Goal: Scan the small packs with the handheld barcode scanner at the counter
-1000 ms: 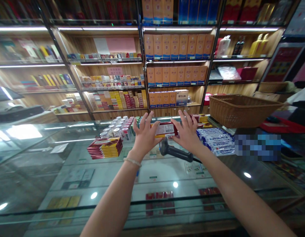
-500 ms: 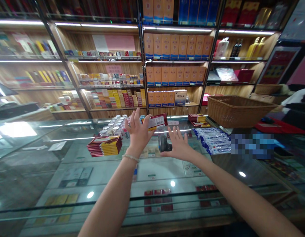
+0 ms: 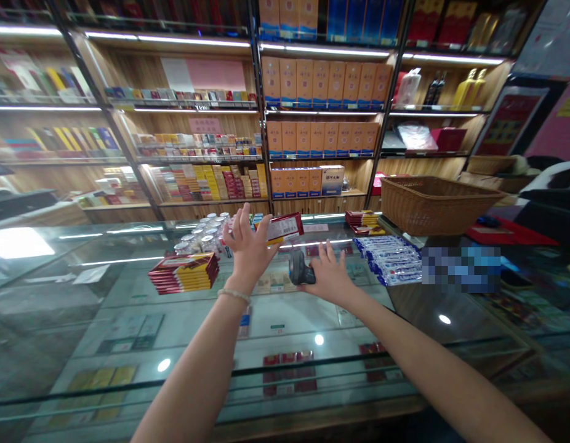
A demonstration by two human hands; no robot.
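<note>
Above the glass counter (image 3: 294,320), my left hand (image 3: 246,251) grips a flat red-and-yellow snack packet (image 3: 287,227) by its left end. The packet's printed pale panel faces me. Close by on the right, my right hand (image 3: 332,275) is wrapped round a black handheld barcode scanner (image 3: 298,267), its fingertips pointing up. The scanner's head is at the left, just below the packet and apart from it. A stack of similar red-and-yellow packets (image 3: 184,273) lies on the counter left of my left wrist. Behind that hand, clustered white-topped containers (image 3: 202,234) are partly hidden.
Blue-and-white packets (image 3: 389,259) lie in a row on the right of the counter. Beyond them stand another stack of red-and-yellow packets (image 3: 361,223) and a wicker basket (image 3: 439,206). Shelves of orange boxes (image 3: 319,140) line the back wall.
The whole view has shifted slightly, so the counter and shelves appear further left. Both hands keep their holds, and the scanner's head is tilted a little differently.
</note>
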